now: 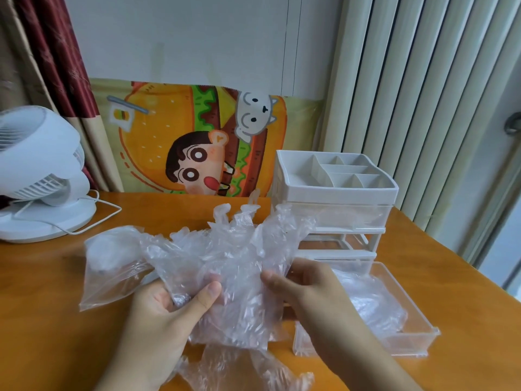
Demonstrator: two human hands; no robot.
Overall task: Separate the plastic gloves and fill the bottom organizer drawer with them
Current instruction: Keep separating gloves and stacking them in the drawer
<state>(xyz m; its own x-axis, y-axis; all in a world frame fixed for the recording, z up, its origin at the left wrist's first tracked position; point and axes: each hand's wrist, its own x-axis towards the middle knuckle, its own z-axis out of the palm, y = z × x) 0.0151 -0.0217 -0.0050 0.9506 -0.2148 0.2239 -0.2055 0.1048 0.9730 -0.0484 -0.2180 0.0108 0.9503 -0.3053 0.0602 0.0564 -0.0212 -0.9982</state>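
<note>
Midway, I judge: the pulled-out bottom drawer (406, 314) already holds some gloves, while both hands, left hand (166, 309) and right hand (307, 292), pinch the clumped gloves (225, 258).

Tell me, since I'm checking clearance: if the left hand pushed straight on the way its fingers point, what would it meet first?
The clump of plastic gloves the left hand already grips; beyond them probably the organizer, though depth is unclear.

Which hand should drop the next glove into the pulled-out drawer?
Right, probably. The right hand pinches the gloves at their right edge, directly beside the drawer. The left hand grips the bunch on the far side.
</note>
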